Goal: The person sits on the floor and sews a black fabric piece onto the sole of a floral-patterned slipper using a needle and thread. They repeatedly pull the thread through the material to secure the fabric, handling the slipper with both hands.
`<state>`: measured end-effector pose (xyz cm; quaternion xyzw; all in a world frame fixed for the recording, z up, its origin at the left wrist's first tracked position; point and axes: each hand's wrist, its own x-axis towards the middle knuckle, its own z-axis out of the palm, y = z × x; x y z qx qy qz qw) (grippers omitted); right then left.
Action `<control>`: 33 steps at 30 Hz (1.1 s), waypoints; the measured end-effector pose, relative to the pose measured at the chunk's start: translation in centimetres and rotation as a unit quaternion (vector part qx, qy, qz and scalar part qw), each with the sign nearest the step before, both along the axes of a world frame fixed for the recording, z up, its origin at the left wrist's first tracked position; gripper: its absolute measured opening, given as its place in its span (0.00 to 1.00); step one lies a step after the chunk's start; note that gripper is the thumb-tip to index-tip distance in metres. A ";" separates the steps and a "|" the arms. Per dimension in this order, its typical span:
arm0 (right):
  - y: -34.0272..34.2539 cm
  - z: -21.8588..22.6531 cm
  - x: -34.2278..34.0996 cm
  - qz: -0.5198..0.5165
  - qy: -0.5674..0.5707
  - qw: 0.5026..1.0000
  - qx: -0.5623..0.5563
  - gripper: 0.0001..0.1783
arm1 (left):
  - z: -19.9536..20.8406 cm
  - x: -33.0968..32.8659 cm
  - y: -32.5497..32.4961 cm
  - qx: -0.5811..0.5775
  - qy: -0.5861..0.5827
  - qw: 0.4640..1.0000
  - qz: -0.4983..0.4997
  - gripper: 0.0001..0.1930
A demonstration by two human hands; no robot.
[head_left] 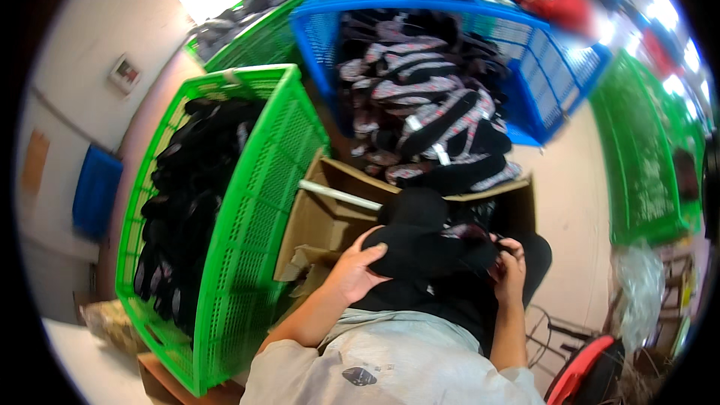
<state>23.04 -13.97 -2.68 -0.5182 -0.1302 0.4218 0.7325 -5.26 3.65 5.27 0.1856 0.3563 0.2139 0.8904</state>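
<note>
Gripping the black fabric piece (420, 253) by its near-left edge, thumb uppermost, the left hand (358, 268) apparently steadies it for the right hand (510, 264), whose fingers curl opposite, their hold unclear; patterned slippers (424, 90) spill beyond the grip, seemingly within reach.

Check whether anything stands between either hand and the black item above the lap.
Nothing visible does: the left hand holds the black item by its left side, thumb on top, and the right hand is at its right end.
</note>
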 end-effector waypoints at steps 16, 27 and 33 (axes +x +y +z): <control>0.4 -0.9 -1.5 -0.051 0.038 0.996 -0.058 0.20 | -1.9 -0.3 -1.7 0.062 0.043 0.990 -0.123 0.27; 0.4 -1.8 -1.9 -0.002 0.128 0.989 -0.079 0.14 | 8.6 -5.3 5.0 0.282 0.107 0.921 0.248 0.21; 0.6 -2.3 -2.1 0.014 0.119 0.988 -0.097 0.12 | 11.5 -12.9 17.0 0.388 0.011 0.817 0.427 0.15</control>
